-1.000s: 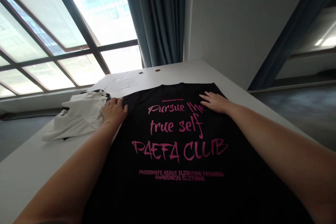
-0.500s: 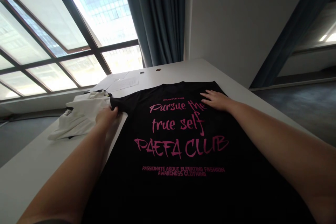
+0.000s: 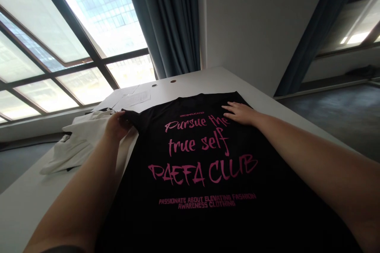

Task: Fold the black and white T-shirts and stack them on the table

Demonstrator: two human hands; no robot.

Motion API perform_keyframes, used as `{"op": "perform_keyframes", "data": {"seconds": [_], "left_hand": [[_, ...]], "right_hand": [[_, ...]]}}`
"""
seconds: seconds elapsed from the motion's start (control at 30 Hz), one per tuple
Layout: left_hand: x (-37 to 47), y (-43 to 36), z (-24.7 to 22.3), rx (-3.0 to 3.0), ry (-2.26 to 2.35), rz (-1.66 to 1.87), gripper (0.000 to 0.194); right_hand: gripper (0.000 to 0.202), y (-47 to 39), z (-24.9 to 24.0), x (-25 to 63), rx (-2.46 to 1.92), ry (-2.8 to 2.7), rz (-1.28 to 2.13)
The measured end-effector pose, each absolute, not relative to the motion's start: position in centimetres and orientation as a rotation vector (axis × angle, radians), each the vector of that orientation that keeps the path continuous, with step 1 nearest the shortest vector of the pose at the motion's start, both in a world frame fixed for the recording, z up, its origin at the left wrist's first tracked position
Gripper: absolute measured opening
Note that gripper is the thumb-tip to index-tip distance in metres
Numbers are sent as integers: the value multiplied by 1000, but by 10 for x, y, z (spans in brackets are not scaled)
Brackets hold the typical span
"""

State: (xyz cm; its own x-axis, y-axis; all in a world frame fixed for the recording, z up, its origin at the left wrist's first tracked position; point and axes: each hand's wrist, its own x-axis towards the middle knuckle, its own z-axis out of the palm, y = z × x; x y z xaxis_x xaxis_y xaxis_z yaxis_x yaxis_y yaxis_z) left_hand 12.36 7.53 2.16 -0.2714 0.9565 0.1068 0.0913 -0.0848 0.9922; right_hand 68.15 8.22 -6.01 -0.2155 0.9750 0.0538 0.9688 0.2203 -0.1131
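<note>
A black T-shirt (image 3: 190,166) with pink lettering lies spread out on the white table (image 3: 219,77), its neck end toward the far side. My left hand (image 3: 118,125) pinches the end of its left sleeve, which is lifted a little. Flat on the upper right part of the shirt rests my right hand (image 3: 240,113), fingers spread and pointing left. White cloth (image 3: 80,140) lies crumpled beside and partly behind my left hand.
Sheets of paper (image 3: 138,98) lie at the table's far left, near two round holes in the tabletop. A blue curtain (image 3: 175,23) hangs behind the table, between the windows (image 3: 101,12) and a grey wall (image 3: 255,23).
My left hand has raised the sleeve end slightly, and the sleeve looks more gathered. My right hand stays on the shirt. The whole view has shifted a little.
</note>
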Motion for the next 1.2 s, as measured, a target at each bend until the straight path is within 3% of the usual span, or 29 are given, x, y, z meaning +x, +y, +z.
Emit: {"op": "perform_keyframes", "data": {"seconds": [0.23, 0.37, 0.47, 0.63, 0.83, 1.2], "left_hand": [[149, 89, 2, 1401, 1177, 1381, 18], [169, 78, 4, 2016, 1280, 946, 12], [183, 65, 5, 2317, 1204, 510, 25], [193, 62, -8, 2464, 1369, 468, 48], [194, 71, -30, 2544, 1664, 50, 72], [198, 78, -40, 2556, 1764, 61, 69]], "right_hand": [[78, 86, -65, 687, -1851, -2355, 72], [77, 87, -66, 689, -1827, -2356, 83], [77, 86, -66, 689, -1831, -2358, 86], [79, 85, -64, 687, -1856, -2361, 75], [80, 86, -62, 685, -1899, -2375, 150], [82, 78, -55, 678, -1957, -2404, 164]]}}
